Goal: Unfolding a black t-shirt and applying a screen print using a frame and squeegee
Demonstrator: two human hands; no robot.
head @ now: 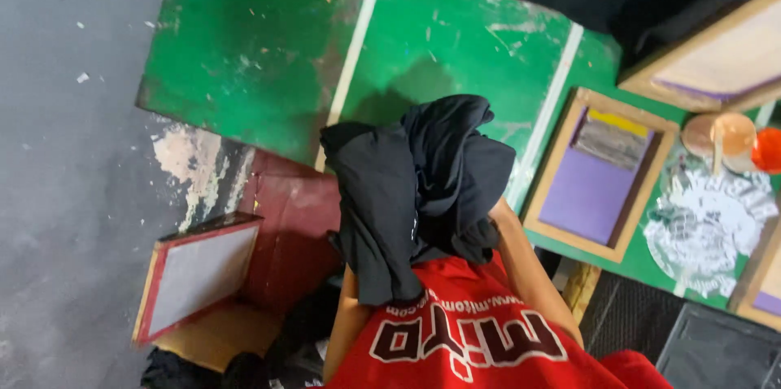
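A bundle of black garments (419, 185) is bunched up in front of my chest, over my red printed shirt (464, 332). My left forearm (346, 320) rises into the bundle from below on the left. My right forearm (529, 271) enters it from the right. Both hands are hidden inside the cloth and hold it up. The bundle hangs over the near edge of a worn green table (252, 39) with white stripes.
A wood-framed screen with purple mesh (598, 173) lies on the table to the right, and another frame (716, 63) sits beyond it. Round ink containers (720, 135) and a silvery patch (704, 222) are at far right. A red-framed screen (195, 275) leans by the grey floor (65, 194).
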